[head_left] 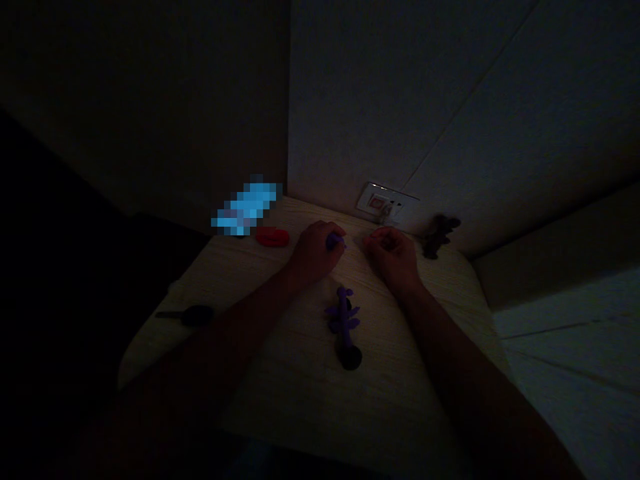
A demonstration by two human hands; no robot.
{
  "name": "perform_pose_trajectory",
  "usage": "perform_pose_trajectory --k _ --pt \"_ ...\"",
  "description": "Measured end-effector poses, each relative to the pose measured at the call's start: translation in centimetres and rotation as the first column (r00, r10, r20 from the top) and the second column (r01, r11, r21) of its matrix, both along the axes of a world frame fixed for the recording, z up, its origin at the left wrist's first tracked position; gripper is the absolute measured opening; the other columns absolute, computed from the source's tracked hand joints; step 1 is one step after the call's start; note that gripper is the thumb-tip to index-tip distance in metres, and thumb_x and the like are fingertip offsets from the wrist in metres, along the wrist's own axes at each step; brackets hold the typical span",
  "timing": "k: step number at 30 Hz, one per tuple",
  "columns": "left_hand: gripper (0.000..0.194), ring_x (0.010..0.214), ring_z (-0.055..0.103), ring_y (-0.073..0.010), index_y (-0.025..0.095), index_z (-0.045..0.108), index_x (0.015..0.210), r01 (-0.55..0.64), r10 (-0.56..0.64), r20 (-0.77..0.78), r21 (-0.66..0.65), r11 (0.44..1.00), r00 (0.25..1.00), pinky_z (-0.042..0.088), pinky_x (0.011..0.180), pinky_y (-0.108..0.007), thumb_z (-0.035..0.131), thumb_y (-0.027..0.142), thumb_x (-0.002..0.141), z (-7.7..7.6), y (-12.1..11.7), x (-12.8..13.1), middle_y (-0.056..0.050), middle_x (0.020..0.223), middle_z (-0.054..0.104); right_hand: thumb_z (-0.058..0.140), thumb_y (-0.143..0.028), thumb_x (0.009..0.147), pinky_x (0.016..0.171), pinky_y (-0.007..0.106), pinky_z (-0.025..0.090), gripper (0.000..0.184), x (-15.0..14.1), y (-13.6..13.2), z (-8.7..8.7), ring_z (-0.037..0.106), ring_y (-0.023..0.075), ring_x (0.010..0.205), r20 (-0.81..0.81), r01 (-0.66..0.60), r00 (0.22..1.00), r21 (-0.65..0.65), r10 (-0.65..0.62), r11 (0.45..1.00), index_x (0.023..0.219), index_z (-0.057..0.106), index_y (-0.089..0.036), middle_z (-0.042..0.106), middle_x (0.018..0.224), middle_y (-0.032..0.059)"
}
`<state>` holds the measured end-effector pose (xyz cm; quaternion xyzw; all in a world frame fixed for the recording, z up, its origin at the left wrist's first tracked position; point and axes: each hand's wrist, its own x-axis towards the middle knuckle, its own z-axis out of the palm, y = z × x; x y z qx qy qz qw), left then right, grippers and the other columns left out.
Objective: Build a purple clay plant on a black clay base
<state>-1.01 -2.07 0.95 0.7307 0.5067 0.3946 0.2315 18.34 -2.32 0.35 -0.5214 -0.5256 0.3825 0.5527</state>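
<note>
In dim light, my left hand (316, 248) is closed around a small purple piece (334, 241), part of which shows between thumb and fingers. To its right, my right hand (393, 252) has its fingers curled and its thumb and fingertips close together; whatever they pinch, if anything, is too dark to see. A gap separates the two hands. Nearer to me on the wooden tabletop (300, 373) lies a purple figure (343, 320) with short side branches and a dark round end. Neither hand touches it.
A red object (273, 237) lies left of my left hand, beside a bright pixelated rectangle (247, 208). A dark key-like item (195, 315) is near the left edge. A dark knobbly object (440, 235) stands at right, by the wall socket (385, 202).
</note>
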Motion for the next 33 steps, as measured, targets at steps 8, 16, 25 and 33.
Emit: perform_pose_trajectory --k 8,16,25,33 --pt "0.017 0.108 0.07 -0.0237 0.016 0.074 0.103 0.004 -0.004 0.01 -0.002 1.0 1.0 0.053 0.102 -0.037 0.067 0.013 0.087 0.0 -0.1 0.0 -0.008 0.11 0.077 0.077 -0.062 0.081 0.062 0.032 0.056 0.042 0.2 0.4 -0.4 0.066 0.017 0.057 -0.11 -0.091 0.99 -0.045 0.086 0.995 0.083 0.073 -0.02 0.075 0.071 0.0043" --pt "0.017 0.108 0.07 -0.0229 0.019 0.074 0.101 -0.006 0.006 0.001 -0.007 1.0 1.0 0.053 0.103 -0.038 0.066 0.015 0.087 0.0 -0.1 0.0 -0.006 0.109 0.077 0.092 -0.049 0.065 0.063 0.032 0.055 0.034 0.0 -0.4 0.4 0.069 0.0205 0.066 0.15 -0.013 0.988 -0.072 0.024 0.997 0.083 0.084 -0.021 0.08 0.074 0.0046" --pt "0.016 0.109 0.07 -0.0234 0.019 0.073 0.1 -0.001 0.001 -0.001 -0.009 1.0 1.0 0.053 0.104 -0.039 0.066 0.016 0.087 0.0 0.0 0.0 -0.007 0.109 0.077 0.076 -0.062 0.082 0.039 0.027 0.026 0.045 -0.4 -0.8 1.0 0.038 0.0107 0.039 0.206 0.022 0.978 -0.083 -0.005 0.996 0.065 0.072 -0.02 0.05 0.044 -0.0043" --pt "0.017 0.109 0.07 -0.0234 0.018 0.074 0.102 0.007 -0.007 0.005 -0.015 1.0 1.0 0.053 0.104 -0.038 0.066 0.016 0.087 0.1 0.0 -0.1 -0.007 0.11 0.077 0.086 -0.051 0.074 0.051 0.026 0.043 0.036 0.0 -0.2 0.1 0.057 0.014 0.055 0.08 -0.061 0.995 -0.013 0.062 0.998 0.094 0.076 -0.023 0.068 0.067 -0.0017"
